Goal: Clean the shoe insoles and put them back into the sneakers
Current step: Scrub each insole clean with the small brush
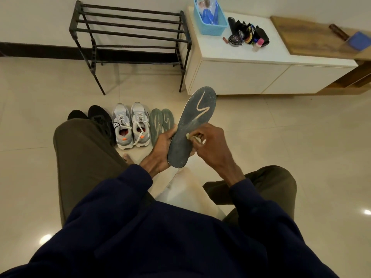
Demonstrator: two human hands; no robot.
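A dark grey-blue insole (192, 125) with a pale zigzag mark is held up in front of me, toe end pointing away. My left hand (160, 149) grips its heel end from the left. My right hand (208, 143) pinches a small pale cloth or wipe (193, 138) against the insole's middle. On the floor ahead stands a pair of grey sneakers (130, 125) with white laces and orange inside. Just right of them lie two greenish insoles (161, 122) side by side. Left of the sneakers sits a pair of black shoes (96, 119), partly hidden by my knee.
A black metal shoe rack (128, 33) stands against the wall. To its right a low white cabinet (241, 75) carries a blue basket (209, 19) and shoe-care items (249, 36). Something white (186, 191) lies between my knees.
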